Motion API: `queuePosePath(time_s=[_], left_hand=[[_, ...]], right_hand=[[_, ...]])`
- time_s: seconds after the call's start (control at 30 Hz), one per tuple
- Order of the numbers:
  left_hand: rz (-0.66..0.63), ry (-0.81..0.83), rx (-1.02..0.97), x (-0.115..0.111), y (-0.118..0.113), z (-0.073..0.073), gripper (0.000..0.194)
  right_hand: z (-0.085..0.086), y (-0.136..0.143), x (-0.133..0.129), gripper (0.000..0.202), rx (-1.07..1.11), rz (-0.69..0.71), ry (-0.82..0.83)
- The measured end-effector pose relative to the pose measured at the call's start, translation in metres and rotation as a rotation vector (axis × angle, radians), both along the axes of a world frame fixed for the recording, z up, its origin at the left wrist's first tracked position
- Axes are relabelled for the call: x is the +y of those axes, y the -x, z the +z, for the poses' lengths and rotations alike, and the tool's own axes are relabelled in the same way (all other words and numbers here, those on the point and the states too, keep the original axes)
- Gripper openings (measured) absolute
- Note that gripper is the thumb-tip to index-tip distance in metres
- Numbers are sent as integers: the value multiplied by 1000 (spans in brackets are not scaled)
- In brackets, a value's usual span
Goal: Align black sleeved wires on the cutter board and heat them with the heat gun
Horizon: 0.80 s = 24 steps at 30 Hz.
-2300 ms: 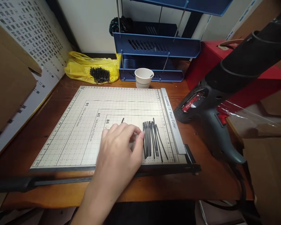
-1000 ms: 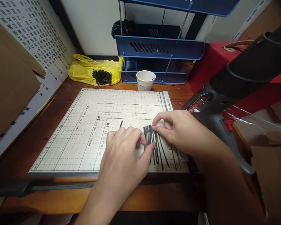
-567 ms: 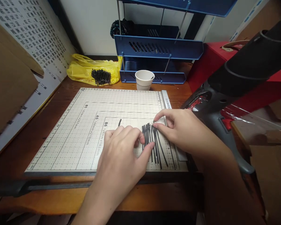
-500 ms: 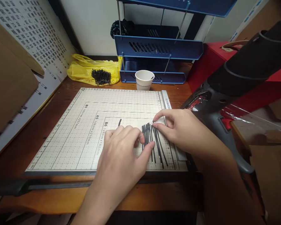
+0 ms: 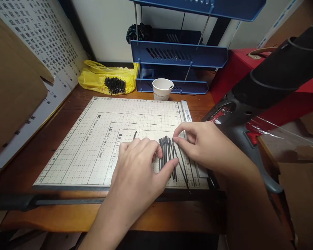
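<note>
Right grip (image 5: pixel 202 144) at black wires (image 5: pixel 164 152) — seemingly

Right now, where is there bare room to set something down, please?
The board looks bare left of the left hand, and along its far edge near the cup. It is crowded around the wires, where the right hand is too.
</note>
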<state>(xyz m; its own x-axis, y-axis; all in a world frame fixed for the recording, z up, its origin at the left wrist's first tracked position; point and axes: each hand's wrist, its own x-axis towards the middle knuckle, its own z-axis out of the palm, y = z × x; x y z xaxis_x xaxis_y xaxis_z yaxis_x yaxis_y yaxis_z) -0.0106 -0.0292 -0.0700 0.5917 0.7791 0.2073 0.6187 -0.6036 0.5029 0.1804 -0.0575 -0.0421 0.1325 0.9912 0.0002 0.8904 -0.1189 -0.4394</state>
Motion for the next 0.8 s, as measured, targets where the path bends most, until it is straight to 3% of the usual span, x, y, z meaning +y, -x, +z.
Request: queuePosePath(time_s=[0.17, 0.8], left_hand=[[2, -5, 17, 0, -1, 0, 23], [31, -2, 42, -1, -5, 2, 38]], right_hand=[[0, 1, 0, 17, -4, 7, -17], [4, -7, -9, 11, 13, 48, 62]])
